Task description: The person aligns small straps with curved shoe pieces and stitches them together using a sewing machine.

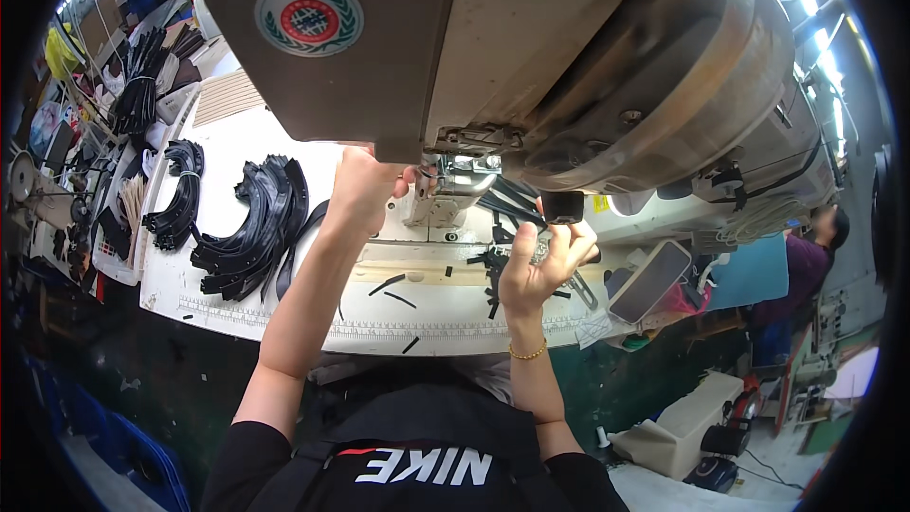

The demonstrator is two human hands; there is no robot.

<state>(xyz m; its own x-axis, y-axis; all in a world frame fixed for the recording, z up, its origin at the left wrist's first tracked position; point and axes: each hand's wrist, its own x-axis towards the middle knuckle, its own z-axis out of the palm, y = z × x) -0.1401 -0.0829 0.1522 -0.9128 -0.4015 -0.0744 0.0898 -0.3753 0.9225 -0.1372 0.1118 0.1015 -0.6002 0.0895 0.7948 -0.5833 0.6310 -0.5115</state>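
Note:
My left hand (362,192) reaches to the needle area of a large grey sewing machine (545,47). Its fingers are bent together beside the presser foot (428,176); the machine head covers part of them, and what they pinch is hidden. To the right of the needle, my right hand (542,265) is raised under the machine arm, thumb up and fingers curled. A black block (563,207) shows at its fingertips; whether I grip it or it belongs to the machine is unclear. Black strips (512,201) lie behind this hand.
Bundles of curved black strips (254,228) lie on the white table (313,320) at the left. Short black offcuts (387,284) are scattered near the front edge and its ruler markings. At the right are a phone (650,281) and a person in purple (808,265).

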